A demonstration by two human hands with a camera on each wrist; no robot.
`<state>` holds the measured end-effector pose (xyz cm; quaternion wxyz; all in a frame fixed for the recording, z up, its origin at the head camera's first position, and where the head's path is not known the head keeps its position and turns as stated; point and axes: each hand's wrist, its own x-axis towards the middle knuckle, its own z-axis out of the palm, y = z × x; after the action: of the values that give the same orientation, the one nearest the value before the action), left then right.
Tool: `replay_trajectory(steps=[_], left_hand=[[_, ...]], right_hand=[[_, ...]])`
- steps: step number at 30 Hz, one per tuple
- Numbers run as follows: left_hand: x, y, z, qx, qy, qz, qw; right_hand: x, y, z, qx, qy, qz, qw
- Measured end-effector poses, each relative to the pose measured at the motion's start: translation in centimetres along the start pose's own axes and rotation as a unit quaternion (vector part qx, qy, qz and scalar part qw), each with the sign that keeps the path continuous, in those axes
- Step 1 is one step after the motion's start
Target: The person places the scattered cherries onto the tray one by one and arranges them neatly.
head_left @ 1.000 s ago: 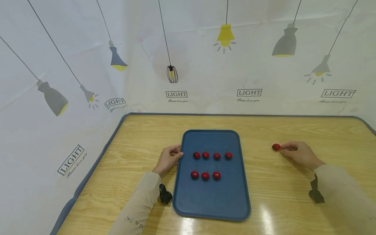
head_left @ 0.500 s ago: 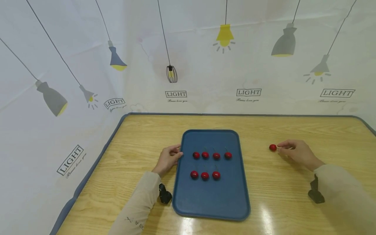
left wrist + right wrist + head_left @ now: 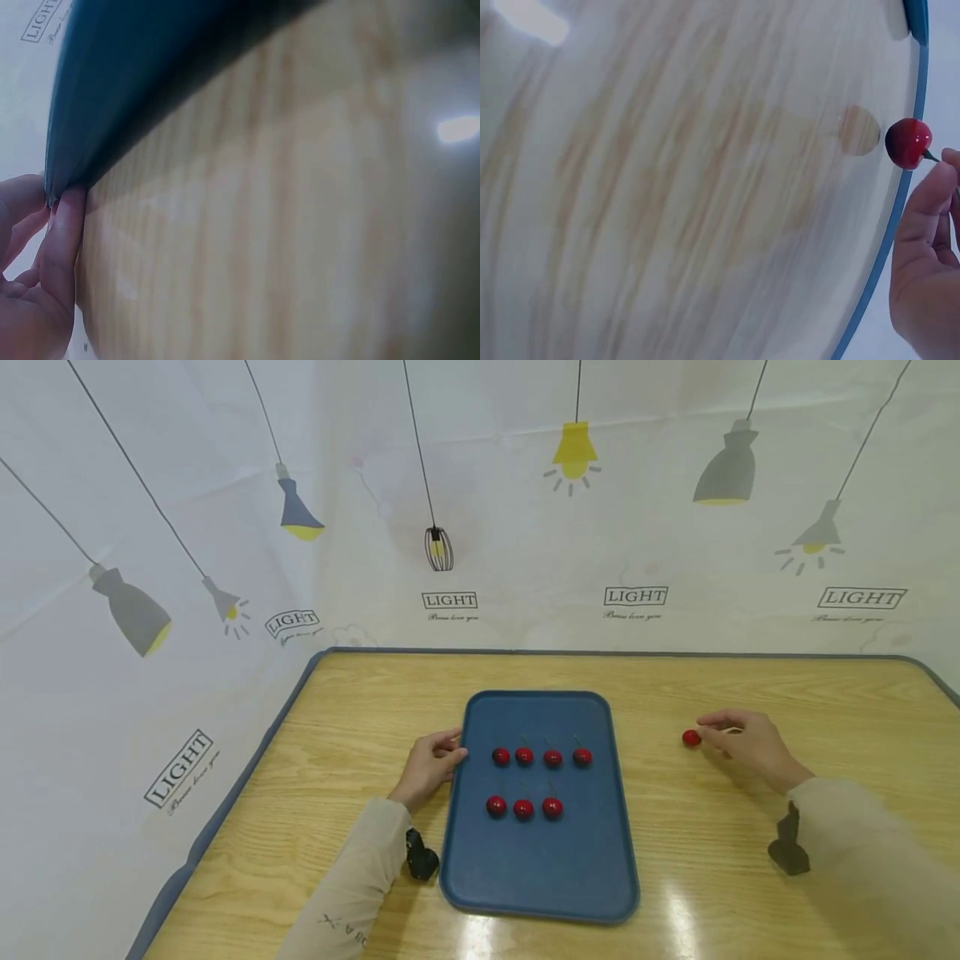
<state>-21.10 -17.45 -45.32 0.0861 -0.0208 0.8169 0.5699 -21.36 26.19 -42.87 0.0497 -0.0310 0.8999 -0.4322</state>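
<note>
Two rows of red cherries lie on a blue tray (image 3: 540,872): several in the far row (image 3: 552,758) and three in the near row (image 3: 523,810). My left hand (image 3: 427,768) holds the tray's left rim between thumb and fingers, as the left wrist view shows from close by. To the right of the tray, my right hand (image 3: 750,750) pinches another cherry (image 3: 691,738) by its stem. In the right wrist view this cherry (image 3: 908,143) sits just beyond the fingertips (image 3: 939,180), dark on one side and glossy red.
A wooden table (image 3: 375,693) with a blue edge carries the tray. White sheeting printed with lamps (image 3: 525,552) stands behind it and along the left. Black devices (image 3: 422,856) are strapped at both wrists.
The right hand has drawn the cherry slightly left, toward the tray. The left hand, the tray and the cherries on it keep their places.
</note>
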Motion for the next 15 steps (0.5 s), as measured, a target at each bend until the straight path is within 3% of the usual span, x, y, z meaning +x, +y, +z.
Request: replay_trajectory(steps=[10,15], left_hand=[[0.01,-0.25,-0.14,0.013,-0.002,0.000,0.9999],[-0.06,-0.14,-0.15,0.015,-0.002,0.002,0.9999]], right_hand=[[0.25,-0.43,0.46,0.127,-0.013,0.040,0.991],[0.37,-0.38,0.64,0.157,-0.018,0.055,0.986]])
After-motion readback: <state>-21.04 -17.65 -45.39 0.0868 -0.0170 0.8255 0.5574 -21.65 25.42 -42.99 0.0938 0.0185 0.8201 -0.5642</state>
